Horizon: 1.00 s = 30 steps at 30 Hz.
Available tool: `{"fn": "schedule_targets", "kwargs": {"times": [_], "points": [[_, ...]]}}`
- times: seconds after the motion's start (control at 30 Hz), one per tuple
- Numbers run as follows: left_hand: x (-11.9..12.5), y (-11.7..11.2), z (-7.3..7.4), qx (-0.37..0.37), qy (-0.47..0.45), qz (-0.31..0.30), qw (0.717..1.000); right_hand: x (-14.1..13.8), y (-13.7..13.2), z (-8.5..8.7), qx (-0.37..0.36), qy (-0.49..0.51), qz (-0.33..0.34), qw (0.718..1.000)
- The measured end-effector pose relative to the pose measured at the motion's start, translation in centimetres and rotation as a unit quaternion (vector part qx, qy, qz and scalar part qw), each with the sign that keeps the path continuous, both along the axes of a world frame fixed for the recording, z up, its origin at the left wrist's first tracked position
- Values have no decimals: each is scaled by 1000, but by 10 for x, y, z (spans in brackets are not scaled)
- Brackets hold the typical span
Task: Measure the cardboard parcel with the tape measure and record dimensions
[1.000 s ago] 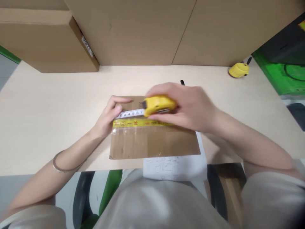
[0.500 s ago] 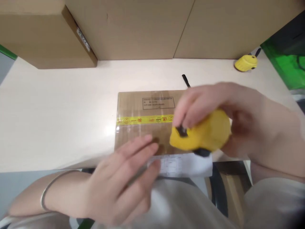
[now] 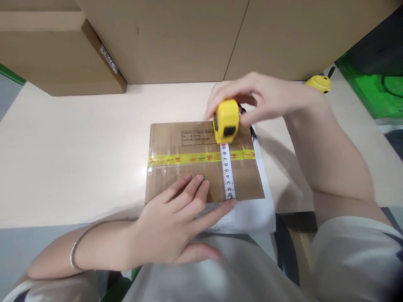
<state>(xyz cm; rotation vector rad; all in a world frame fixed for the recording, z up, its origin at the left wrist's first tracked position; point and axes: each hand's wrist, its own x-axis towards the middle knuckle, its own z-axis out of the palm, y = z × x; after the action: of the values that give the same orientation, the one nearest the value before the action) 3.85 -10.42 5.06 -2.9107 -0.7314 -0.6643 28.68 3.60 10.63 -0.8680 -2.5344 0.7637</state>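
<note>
Across a cardboard box on the bench, a yellow tape measure extends its blade; the right hand grips it at the far side, the left hand lies spread by the blade's near end.

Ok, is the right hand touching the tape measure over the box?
Touching: the head view shows the right hand gripping the yellow tape measure.

Bright light glares on the tabletop and glints off the box, with soft shadows at right.
</note>
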Motion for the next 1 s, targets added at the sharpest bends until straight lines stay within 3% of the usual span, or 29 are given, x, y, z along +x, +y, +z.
{"fn": "schedule_targets", "kwargs": {"times": [0.23,0.33,0.43,0.53,0.63,0.7,0.77,0.87,0.93,1.0], "points": [[2,0,-1,12,-2,7,1000,9,70,-7,-112,33,-22,993],[1,0,-2,14,0,5,1000,14,81,-2,-154,78,-2,985],[1,1,-5,21,-24,-1,1000,14,54,8,-122,62,34,990],[1,0,-5,-5,-72,-6,997,12,1,13,-80,4,114,990],[-1,-3,0,-67,-120,-12,990,17,-50,11,-97,-3,161,982],[-7,0,4,-142,-205,-28,968,30,-71,8,-96,8,125,987],[-20,13,4,-206,-348,-5,914,48,-80,4,-86,57,24,994],[-43,49,-10,-225,-531,163,800,78,-78,-6,-107,154,-188,964],[-55,73,-26,-301,-506,244,771,91,-73,-17,-156,153,-268,938],[-60,88,-41,-377,-441,268,769,96,-72,-27,-213,123,-279,928]]}}
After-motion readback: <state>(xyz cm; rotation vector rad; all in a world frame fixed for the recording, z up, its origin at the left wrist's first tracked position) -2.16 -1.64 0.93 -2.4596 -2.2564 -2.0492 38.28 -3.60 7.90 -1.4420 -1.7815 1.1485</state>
